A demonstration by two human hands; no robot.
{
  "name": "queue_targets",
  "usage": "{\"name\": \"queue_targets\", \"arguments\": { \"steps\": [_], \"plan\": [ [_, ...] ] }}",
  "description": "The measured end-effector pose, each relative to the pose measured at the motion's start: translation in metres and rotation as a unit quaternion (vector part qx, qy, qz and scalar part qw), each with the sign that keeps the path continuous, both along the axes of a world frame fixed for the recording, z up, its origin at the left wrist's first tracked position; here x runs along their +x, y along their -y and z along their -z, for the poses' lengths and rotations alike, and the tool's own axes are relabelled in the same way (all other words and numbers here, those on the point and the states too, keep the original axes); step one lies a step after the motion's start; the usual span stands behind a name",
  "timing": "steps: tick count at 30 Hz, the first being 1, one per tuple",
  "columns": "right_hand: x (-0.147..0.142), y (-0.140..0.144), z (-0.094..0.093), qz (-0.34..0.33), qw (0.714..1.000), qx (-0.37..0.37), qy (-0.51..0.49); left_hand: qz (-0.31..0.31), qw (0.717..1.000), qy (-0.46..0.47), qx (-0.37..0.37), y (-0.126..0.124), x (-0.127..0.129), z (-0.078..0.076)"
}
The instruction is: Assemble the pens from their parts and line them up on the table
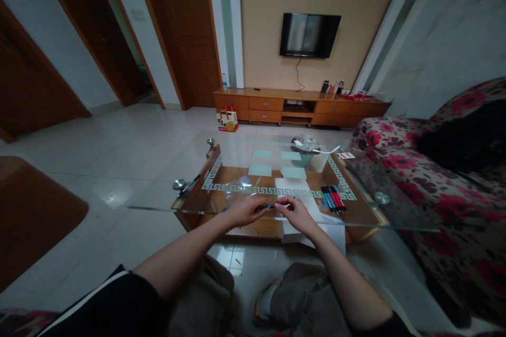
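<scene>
Over the near edge of the glass coffee table, my left hand (pixel 247 210) is closed around a dark pen with a blue part (pixel 269 206), which points to the right. At the pen's other end, the fingertips of my right hand (pixel 295 212) are pinched together on it; the exact grip is too small to make out. To the right lies a row of several black, blue and red pens (pixel 334 199) side by side. One more pen (pixel 193 184) rests at the table's left side. Beyond my left hand is a crumpled clear plastic bag (pixel 237 187).
The glass tabletop (pixel 237 155) has a patterned border and projects past its wooden base. A basket (pixel 303 159) with plastic in it stands at the back right. White paper (pixel 334 234) shows below the right hand. A flowered sofa (pixel 454 189) borders the right side.
</scene>
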State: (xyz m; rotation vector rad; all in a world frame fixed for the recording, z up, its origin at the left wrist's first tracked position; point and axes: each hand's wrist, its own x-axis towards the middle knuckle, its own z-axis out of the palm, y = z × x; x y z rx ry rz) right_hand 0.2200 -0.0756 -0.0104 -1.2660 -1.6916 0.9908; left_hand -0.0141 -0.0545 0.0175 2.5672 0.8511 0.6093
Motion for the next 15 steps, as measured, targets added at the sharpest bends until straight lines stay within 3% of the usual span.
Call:
{"name": "queue_targets", "arguments": {
  "steps": [6,15],
  "plan": [
    [0.0022,-0.0004,0.0005,-0.002,0.999,0.0,0.044,-0.004,1.0,0.002,-0.003,0.0003,0.0004,-0.0001],
    [0.0029,-0.0025,0.0013,0.026,0.999,0.006,-0.031,-0.01,1.0,0.007,-0.014,0.001,0.0002,-0.003]
  ]
}}
